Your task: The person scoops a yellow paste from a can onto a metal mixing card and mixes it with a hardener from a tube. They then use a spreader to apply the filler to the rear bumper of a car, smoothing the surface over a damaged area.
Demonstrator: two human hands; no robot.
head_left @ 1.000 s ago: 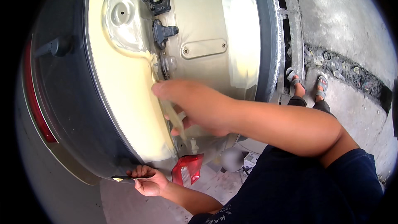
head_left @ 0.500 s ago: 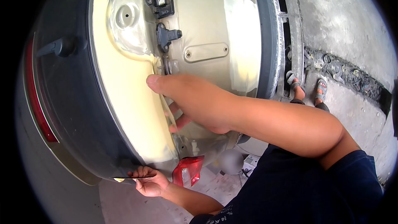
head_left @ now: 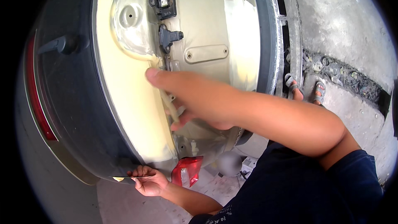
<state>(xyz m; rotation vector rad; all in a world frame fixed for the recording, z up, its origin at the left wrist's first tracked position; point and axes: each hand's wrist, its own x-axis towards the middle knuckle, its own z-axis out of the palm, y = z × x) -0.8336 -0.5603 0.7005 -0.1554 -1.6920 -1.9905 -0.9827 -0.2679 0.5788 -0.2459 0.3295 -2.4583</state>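
Fingers (head_left: pixel 176 116) of the right hand (head_left: pixel 195 99) are stretched out flat, not curled round anything, and press along a cream bead of sealant (head_left: pixel 166 95) on the inner seam of the raised car hatch (head_left: pixel 132 99). Thumb sticks out w/ its tip just below the round pressed dimple of the hatch. Fingertips lie on the bead where it runs down the panel edge; nothing gripped as far as can be seen, though the palm side is hidden.

Left hand (head_left: pixel 149 181) is at the bottom edge of the hatch, fingers curled shut on a thin flat blade (head_left: pixel 130 177), prob. a scraper, which points left along the edge. Just right of that hand, a red tail-lamp unit (head_left: pixel 186 171) sits under the hatch.

Rel. to the hatch: black latch bracket (head_left: pixel 169 37) and a black connector block (head_left: pixel 165 1) w/ wires are on the inner panel above the right hand; an oval cover plate (head_left: pixel 206 53) is screwed on just right of the bracket. Rear glass (head_left: pixel 70 91) w/ wiper arm (head_left: pixel 58 45) is on the hatch's left side, red lamp strip (head_left: pixel 37 103) beyond it. Right of the hatch, concrete ground (head_left: pixel 336 20) and two sandalled feet (head_left: pixel 304 91).
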